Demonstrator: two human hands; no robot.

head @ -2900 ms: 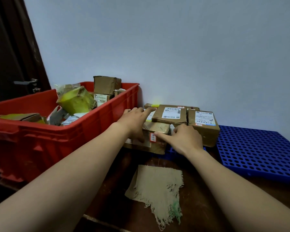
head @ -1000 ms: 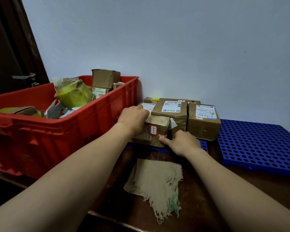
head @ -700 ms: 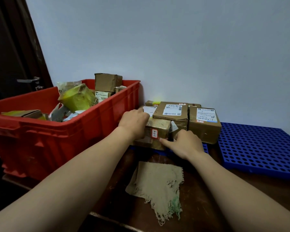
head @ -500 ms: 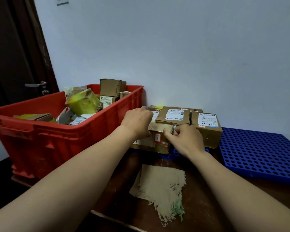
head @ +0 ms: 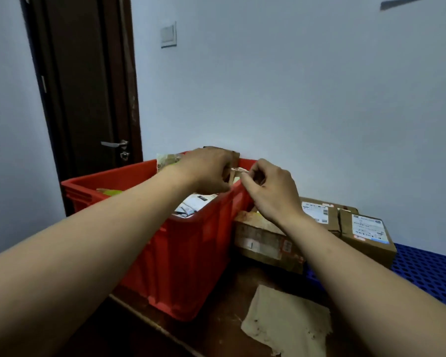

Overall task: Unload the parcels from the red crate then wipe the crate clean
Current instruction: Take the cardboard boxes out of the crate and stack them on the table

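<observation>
The red crate [head: 191, 253] stands on the left of the table and holds several parcels, among them a white bag [head: 194, 205]. My left hand [head: 206, 172] and my right hand [head: 268, 191] meet above the crate's far right corner. Their fingertips pinch a small tan parcel [head: 239, 170], most of which my hands hide. To the right of the crate lie unloaded parcels: a taped brown parcel [head: 263, 244] in front and two labelled cardboard boxes [head: 317, 213] [head: 366, 235] behind it. A frayed beige cloth [head: 286, 323] lies flat on the table near me.
A blue perforated pallet [head: 428, 274] lies at the right, partly under the boxes. The dark wooden table [head: 216, 331] ends at a front edge under the crate. A dark door [head: 88, 99] stands behind the crate, a white wall behind everything.
Both hands have left the taped parcel on the stack and moved up and left to the crate's far corner, where they now pinch a small parcel. The view has tilted upward.
</observation>
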